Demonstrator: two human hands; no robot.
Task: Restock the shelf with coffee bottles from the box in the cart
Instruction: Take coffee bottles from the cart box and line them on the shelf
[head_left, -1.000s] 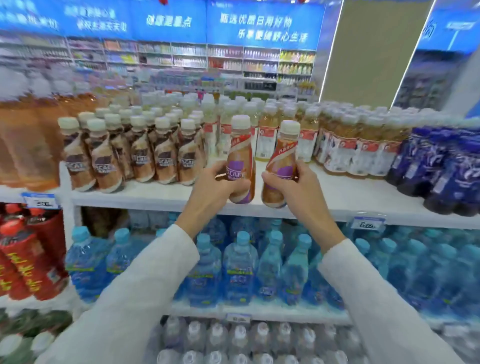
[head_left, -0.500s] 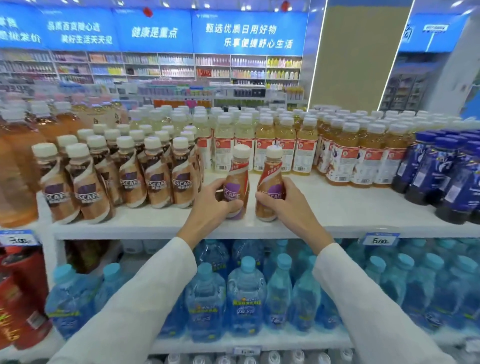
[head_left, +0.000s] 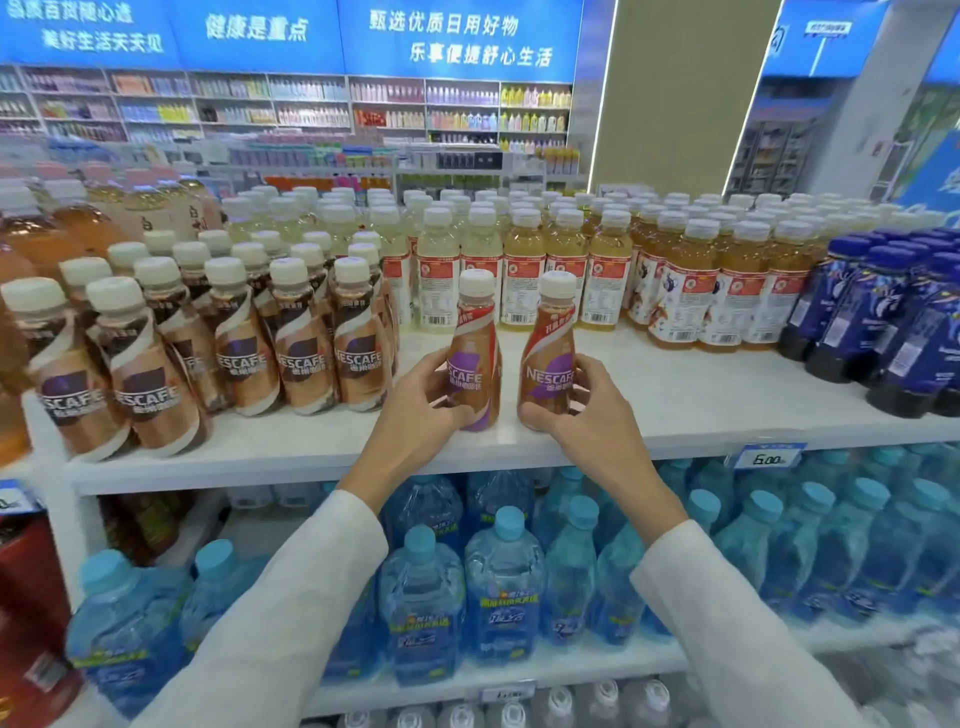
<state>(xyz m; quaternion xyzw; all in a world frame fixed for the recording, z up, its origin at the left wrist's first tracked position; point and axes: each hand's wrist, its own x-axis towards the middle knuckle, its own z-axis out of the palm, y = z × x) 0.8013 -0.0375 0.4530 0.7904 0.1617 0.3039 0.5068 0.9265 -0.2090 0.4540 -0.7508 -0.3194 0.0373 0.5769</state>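
Two brown coffee bottles with white caps stand upright near the front of the white shelf (head_left: 675, 400). My left hand (head_left: 415, 415) grips the left coffee bottle (head_left: 474, 348) round its lower half. My right hand (head_left: 587, 415) grips the right coffee bottle (head_left: 549, 348) the same way. A small gap separates the two bottles. To their left stand several rows of the same coffee bottles (head_left: 301, 358). The box and the cart are out of view.
Behind the held bottles stand rows of pale and amber tea bottles (head_left: 566, 270). Dark blue bottles (head_left: 893, 322) fill the shelf's right end. Blue-capped water bottles (head_left: 504, 582) crowd the shelf below. A price tag (head_left: 769, 458) hangs on the shelf edge.
Both hands have lowered the two bottles from mid-air onto the shelf and moved them a little apart.
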